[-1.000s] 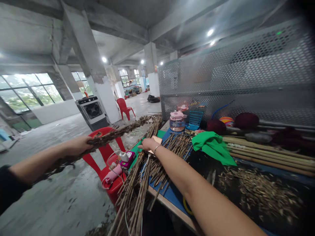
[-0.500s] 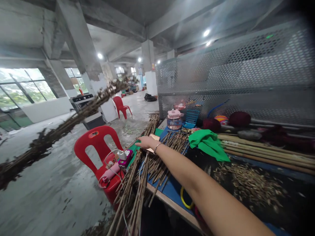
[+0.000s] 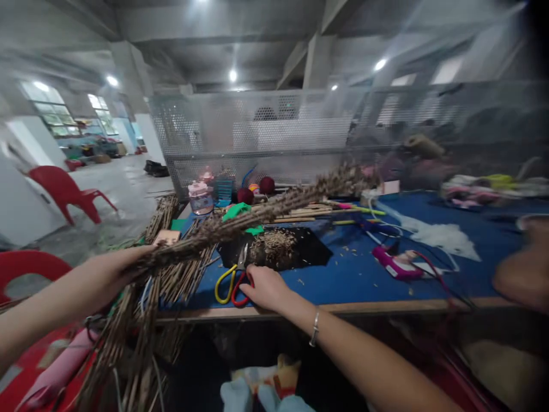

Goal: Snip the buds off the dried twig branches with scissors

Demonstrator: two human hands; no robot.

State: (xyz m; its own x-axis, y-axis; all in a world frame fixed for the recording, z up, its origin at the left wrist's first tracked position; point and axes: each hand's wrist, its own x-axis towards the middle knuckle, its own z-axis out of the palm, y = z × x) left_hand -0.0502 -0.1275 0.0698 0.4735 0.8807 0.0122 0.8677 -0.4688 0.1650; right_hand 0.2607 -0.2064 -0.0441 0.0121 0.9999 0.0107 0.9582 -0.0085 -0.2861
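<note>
Behind the table (image 3: 351,286), a screen (image 3: 189,129); before it, from left to right, a bottle (image 3: 201,200), a rack (image 3: 223,193) and balls (image 3: 267,185); nearer, a heap of bits (image 3: 277,249) on a mat (image 3: 316,250); at its near edge, scissors (image 3: 224,286), with the right hand (image 3: 268,286) against them; to their left, sticks (image 3: 182,283); well to the right, a power strip (image 3: 390,264); above the table, rightward from the left hand (image 3: 115,268), a stem bundle (image 3: 221,230)

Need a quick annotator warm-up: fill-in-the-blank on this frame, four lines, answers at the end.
1. The left hand grips a bundle of dried stalks slanting up toward the picture's ____ side.
2. The right hand is at the ____ handle loop of the scissors.
3. The scissors' other loop is ____.
4. The pile of dry bits lies on a ____ cloth.

Missing words: right; red; yellow; black.
</note>
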